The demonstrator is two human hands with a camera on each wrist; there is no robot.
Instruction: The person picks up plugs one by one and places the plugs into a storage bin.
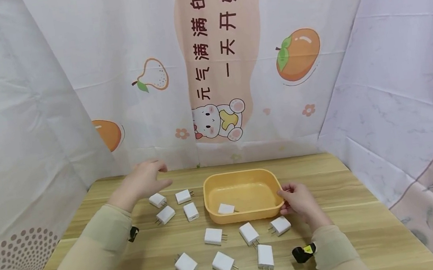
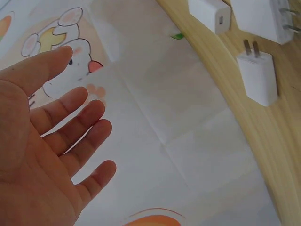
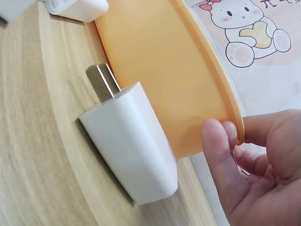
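Only the head view shows a white charger [image 1: 226, 208] inside the smooth orange tray [image 1: 246, 216]; the right hand [image 1: 299, 200] grips its rim, the left hand [image 1: 142, 180] hovers with fingers spread wide.

Curtain [image 1: 234, 83]: "元气满满的一天开始" (vertical)

A light wooden table [image 1: 373, 224] stands enclosed by cartoon fruit-printed cloth [image 1: 216, 63] and marbled sheets [image 1: 405, 85].

Behind the wooden table [image 1: 373, 224] hangs a printed backdrop [image 1: 263, 116]. Its cartoon bear [image 1: 219, 123] sits below 2 character columns [image 1: 215, 40], right of a pear [image 1: 154, 75] and left of a persimmon [image 1: 299, 55].
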